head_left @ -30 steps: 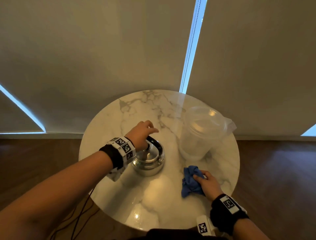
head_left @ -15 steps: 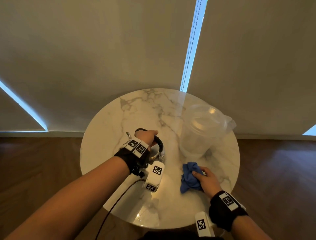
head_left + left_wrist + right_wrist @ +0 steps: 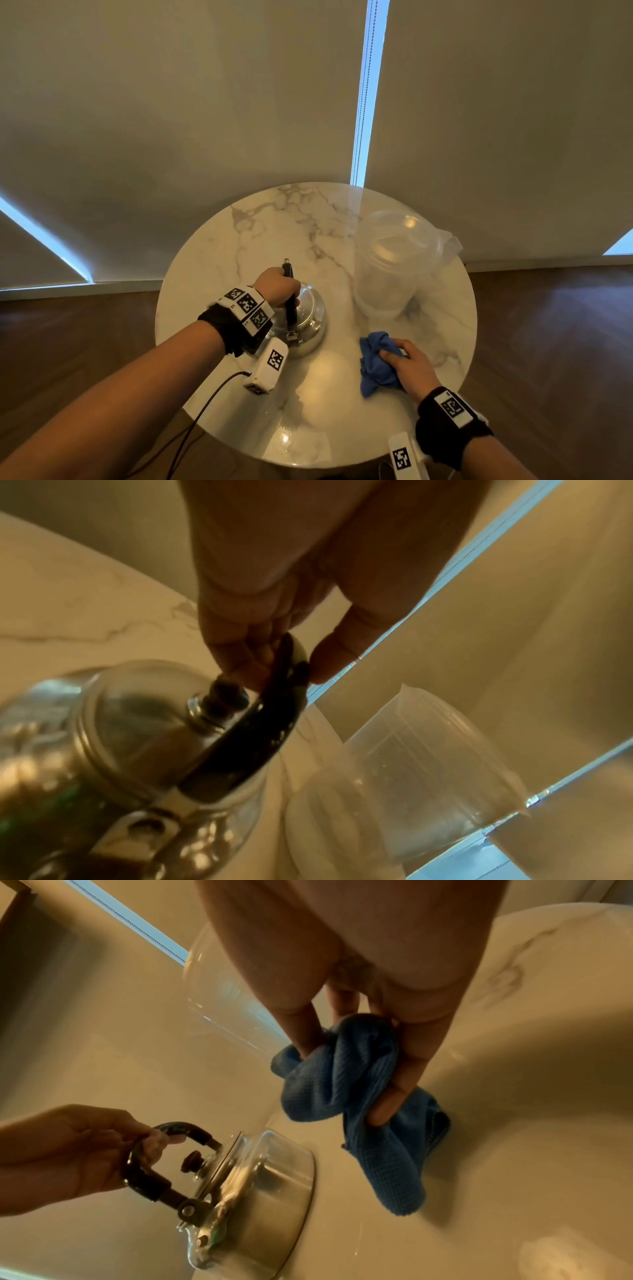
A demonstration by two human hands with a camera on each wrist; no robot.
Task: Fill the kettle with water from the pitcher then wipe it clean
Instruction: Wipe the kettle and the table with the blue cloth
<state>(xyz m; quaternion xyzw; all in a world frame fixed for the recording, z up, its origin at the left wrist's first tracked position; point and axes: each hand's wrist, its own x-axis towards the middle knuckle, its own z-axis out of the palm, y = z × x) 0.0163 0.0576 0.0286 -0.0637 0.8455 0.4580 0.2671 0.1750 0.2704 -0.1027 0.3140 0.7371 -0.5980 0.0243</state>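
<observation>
Your left hand (image 3: 278, 287) is curled round the black handle (image 3: 147, 1164) of the steel kettle (image 3: 305, 325), which stands on the round marble table (image 3: 267, 240) with its lid (image 3: 143, 718) on. Your right hand (image 3: 409, 368) grasps a crumpled blue cloth (image 3: 359, 1096), bunched between thumb and fingers, resting on the marble just right of the kettle and apart from it. The clear plastic pitcher (image 3: 397, 267) stands behind the cloth, farther right of the kettle; whether it holds water is hard to tell through the frosted wall
</observation>
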